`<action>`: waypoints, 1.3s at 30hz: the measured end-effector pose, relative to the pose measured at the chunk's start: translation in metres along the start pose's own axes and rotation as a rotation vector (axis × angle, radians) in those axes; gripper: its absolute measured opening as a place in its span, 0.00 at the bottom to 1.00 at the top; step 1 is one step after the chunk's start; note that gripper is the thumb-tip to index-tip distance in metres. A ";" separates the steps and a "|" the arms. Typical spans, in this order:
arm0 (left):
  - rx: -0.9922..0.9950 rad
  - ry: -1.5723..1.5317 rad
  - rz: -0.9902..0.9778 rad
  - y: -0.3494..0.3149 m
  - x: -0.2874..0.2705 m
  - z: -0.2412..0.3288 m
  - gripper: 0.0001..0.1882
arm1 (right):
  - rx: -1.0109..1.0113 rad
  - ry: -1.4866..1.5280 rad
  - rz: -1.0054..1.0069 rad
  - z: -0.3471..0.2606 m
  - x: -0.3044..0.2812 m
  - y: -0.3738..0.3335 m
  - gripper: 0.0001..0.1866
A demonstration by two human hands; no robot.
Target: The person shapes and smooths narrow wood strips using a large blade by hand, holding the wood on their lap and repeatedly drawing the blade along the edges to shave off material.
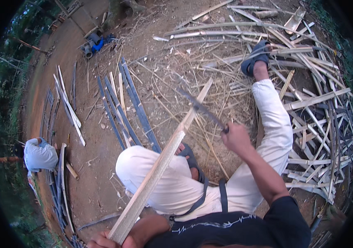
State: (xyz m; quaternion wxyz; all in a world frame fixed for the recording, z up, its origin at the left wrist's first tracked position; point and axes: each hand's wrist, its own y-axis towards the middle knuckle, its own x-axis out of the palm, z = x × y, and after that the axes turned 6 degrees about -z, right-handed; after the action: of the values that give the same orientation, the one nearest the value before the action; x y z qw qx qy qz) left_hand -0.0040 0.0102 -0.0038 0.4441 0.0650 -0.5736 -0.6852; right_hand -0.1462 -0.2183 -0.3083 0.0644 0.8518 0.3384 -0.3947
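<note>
A long split bamboo strip slants from the lower left up toward the middle, passing over my bent left knee. My left hand is closed round its near end. In my right hand I grip the handle of a long dark-bladed knife. The blade lies across the strip's far part, where the strip becomes narrower and a pale, freshly cut surface shows. Whether the edge is biting into the bamboo, I cannot tell. My legs are spread apart, and the ground between them is strewn with thin bamboo shavings.
Split bamboo is heaped in a large pile at my right, with more strips at the far side. Dark-skinned bamboo lengths lie left of centre. Another person bends over bamboo at the far left. Cylinders and something blue sit farther off.
</note>
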 end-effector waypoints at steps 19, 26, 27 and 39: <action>-0.015 0.575 0.254 -0.003 0.006 -0.014 0.27 | -0.159 -0.052 0.065 -0.004 0.002 -0.002 0.11; 0.034 0.604 0.221 -0.005 0.003 -0.011 0.27 | -0.271 -0.103 0.011 -0.030 -0.012 -0.009 0.10; 0.009 0.635 0.192 -0.002 0.003 -0.013 0.26 | -0.189 -0.124 0.021 -0.002 -0.002 0.004 0.10; 0.084 0.715 0.176 0.014 -0.005 -0.032 0.26 | -0.197 0.139 -0.049 -0.027 0.000 -0.005 0.12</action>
State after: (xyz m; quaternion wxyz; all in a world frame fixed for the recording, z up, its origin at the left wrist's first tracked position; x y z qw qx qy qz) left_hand 0.0255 -0.0092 -0.0043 0.6705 0.2688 -0.4131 -0.5545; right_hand -0.1322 -0.2045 -0.2892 0.1146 0.8581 0.4001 -0.3008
